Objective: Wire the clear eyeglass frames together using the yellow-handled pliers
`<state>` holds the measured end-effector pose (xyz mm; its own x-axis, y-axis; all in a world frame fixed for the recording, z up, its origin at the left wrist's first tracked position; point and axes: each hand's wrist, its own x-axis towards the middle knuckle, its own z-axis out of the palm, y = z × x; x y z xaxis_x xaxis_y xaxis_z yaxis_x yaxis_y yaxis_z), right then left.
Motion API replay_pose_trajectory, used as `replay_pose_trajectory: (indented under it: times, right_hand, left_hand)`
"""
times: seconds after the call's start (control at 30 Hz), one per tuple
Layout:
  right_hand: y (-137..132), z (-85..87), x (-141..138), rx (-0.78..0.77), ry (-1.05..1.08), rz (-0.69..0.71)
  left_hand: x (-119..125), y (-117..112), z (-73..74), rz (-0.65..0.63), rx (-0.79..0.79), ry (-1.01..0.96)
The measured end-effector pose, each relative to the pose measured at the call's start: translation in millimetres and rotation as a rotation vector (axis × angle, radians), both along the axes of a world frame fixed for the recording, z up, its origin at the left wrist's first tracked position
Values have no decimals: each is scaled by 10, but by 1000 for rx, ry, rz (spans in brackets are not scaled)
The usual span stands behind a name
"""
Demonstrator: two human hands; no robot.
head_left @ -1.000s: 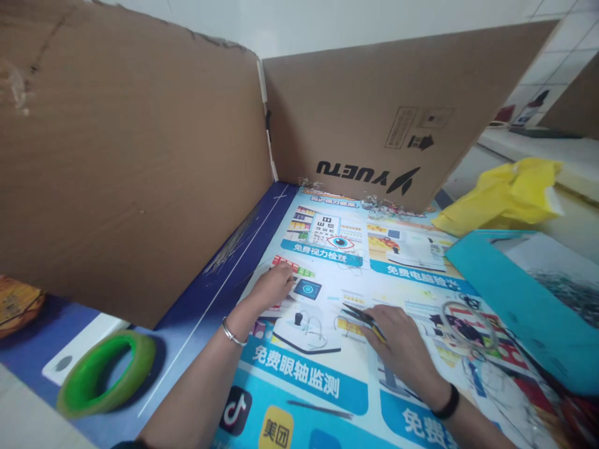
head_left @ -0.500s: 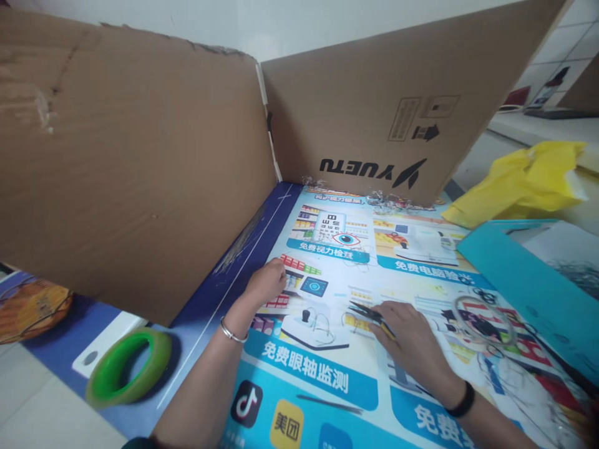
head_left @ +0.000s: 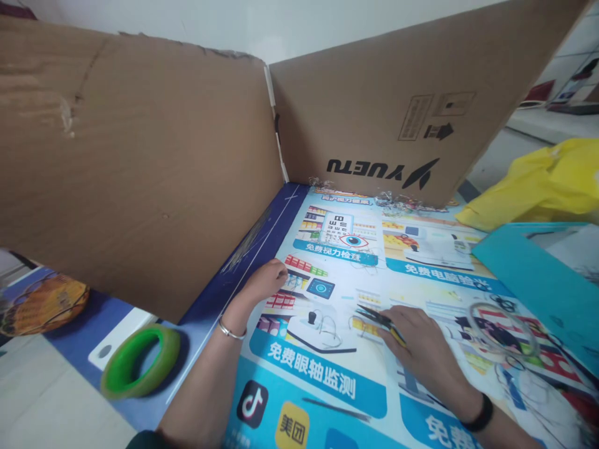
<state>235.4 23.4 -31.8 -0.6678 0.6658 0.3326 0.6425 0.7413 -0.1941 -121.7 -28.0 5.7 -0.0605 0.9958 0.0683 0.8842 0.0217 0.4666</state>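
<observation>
My left hand (head_left: 266, 282) is closed in a loose fist over the printed sheet (head_left: 346, 290), near its left edge; whatever its fingers hold, if anything, is hidden. In my right hand (head_left: 415, 344) is a small pair of pliers (head_left: 377, 317) with yellow and black handles. Their dark, pointed jaws aim left toward the left hand, a short gap away. Thin wire pieces (head_left: 329, 329) lie curled on the sheet between and below the two hands.
Tall cardboard panels (head_left: 154, 156) stand on the left and at the back. A green tape roll (head_left: 140, 362) and woven basket (head_left: 49, 302) lie left. On the right are a wire coil (head_left: 503, 330), a blue box (head_left: 528, 268) and a yellow bag (head_left: 538, 181). Wire scraps line the back.
The whole view has shifted slightly, so the scene sits farther right. My left hand stays closed with its wrist turned a little; the right hand keeps hold of the pliers.
</observation>
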Motion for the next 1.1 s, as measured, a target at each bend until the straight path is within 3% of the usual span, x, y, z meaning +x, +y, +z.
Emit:
replay_pose_trajectory:
  times: [0.23, 0.57, 1.1]
  right_hand:
    - [31, -26, 8, 7, 35, -30]
    - [36, -36, 13, 16, 28, -70]
    - [20, 4, 0, -5, 33, -70]
  left_hand:
    - [-9, -14, 0, 26, -25, 12]
    - [184, 31, -33, 54, -36, 72]
    - [98, 4, 24, 81, -123, 125]
